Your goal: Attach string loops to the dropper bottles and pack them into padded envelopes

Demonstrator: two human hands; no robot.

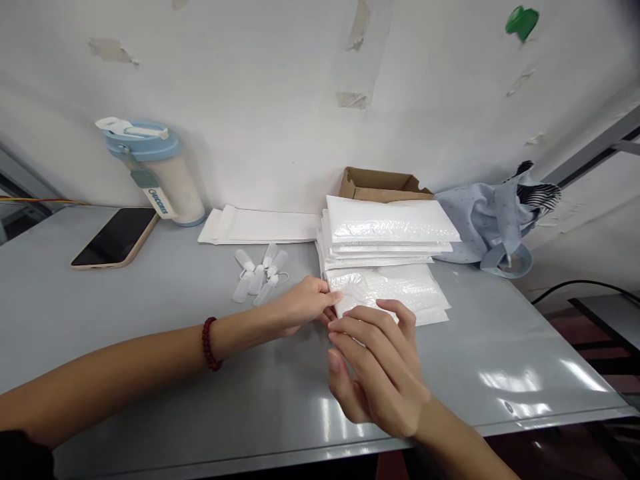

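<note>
My left hand (310, 303) pinches the left end of a white bubble envelope (400, 288), thumb on top. My right hand (377, 367) is just in front of that envelope, its fingers curved and apart, with nothing seen in it. Behind the held envelope rises a stack of white padded envelopes (393, 221). To the left of my left hand, several small translucent plastic bottles (259, 272) lie in a loose cluster. Flat white envelopes (265, 225) rest near the wall behind the bottles.
A blue-lidded bottle (173, 180) and a phone (117, 238) are at the back left of the grey table (200, 413). Behind the stack is an open cardboard box (385, 187). A light blue cloth bag (480, 217) lies at the back right.
</note>
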